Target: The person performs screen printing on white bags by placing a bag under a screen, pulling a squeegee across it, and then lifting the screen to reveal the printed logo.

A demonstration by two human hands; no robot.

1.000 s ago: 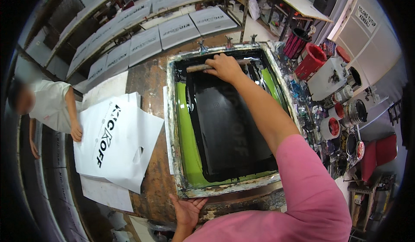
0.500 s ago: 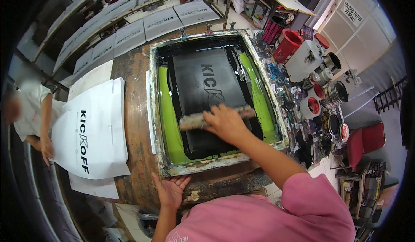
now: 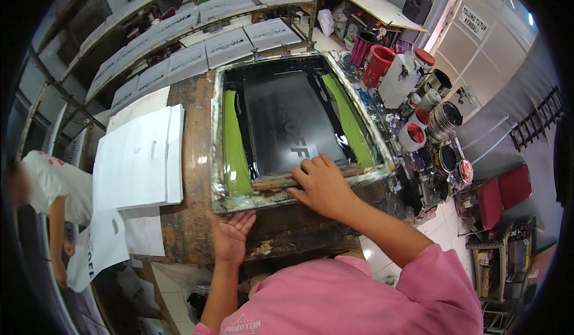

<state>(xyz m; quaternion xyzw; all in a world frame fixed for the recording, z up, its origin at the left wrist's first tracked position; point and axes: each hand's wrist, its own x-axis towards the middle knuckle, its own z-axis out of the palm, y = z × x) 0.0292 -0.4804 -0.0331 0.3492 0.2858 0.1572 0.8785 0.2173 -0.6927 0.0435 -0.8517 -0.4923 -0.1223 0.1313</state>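
A screen-printing frame (image 3: 216,149) with paint-crusted edges lies on the worktable before me. Black ink covers the middle of its mesh (image 3: 281,110), with green strips along both sides and dark lettering faintly visible. My right hand (image 3: 323,185) is closed over a wooden squeegee (image 3: 272,184) at the frame's near end. Below the near left corner, my left hand (image 3: 232,236) is palm up with its fingers stretched out, the fingertips at the frame's lower edge. Left of the frame sits a stack of white bags (image 3: 137,161) with cut-out handles.
At the far left, a co-worker (image 3: 57,185) bends beside a printed white bag (image 3: 98,254) that hangs off the table. Ink tubs and cans (image 3: 412,134) crowd the right side. Racks of printed bags (image 3: 227,46) stand behind. A red chair (image 3: 496,194) is at right.
My right hand has drawn the squeegee toward me to the frame's near end. The co-worker's printed bag has come off the stack to the left and down. My left hand remains below the frame.
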